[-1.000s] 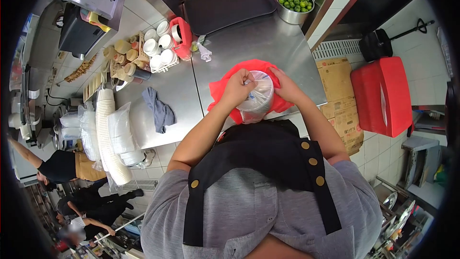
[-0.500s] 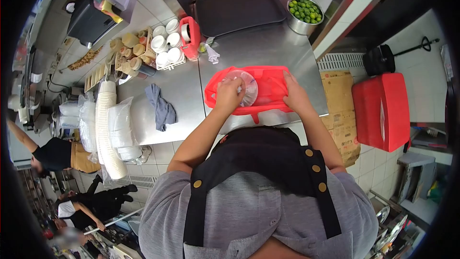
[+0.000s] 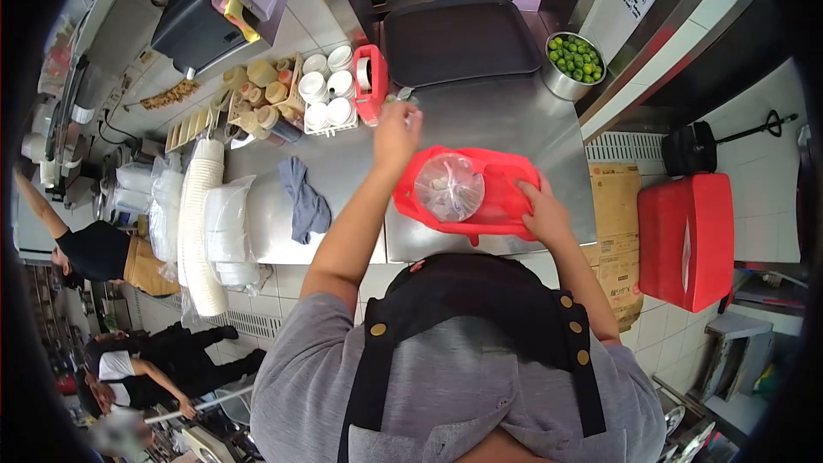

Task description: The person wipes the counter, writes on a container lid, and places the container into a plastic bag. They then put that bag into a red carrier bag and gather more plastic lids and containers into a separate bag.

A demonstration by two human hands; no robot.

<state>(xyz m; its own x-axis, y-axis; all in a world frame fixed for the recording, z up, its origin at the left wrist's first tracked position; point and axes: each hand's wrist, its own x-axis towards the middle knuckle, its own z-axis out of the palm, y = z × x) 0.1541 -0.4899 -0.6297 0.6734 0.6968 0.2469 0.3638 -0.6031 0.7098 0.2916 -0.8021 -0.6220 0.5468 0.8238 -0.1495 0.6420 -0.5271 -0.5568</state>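
A red plastic bag lies opened out on the steel counter. Inside its left part sits a round, clear plastic-wrapped bundle, its contents blurred by the film. My right hand grips the bag's right edge, thumb over the plastic. Beyond the bag, my left hand is over the counter just below the red tape dispenser, its fingers drawn together. Whatever is in those fingers is hidden. A small crumpled wrapper shows just past the fingertips.
White lidded cups and sauce bottles stand back left. A grey cloth and stacked cups lie left. At the back are a black tray and a bowl of limes. A red bin stands right. Other people are far left.
My left hand has left the clear bundle and moved forward to beside the tape dispenser, covering where a small pale packet lay. My right hand still holds the bag. The view has shifted.
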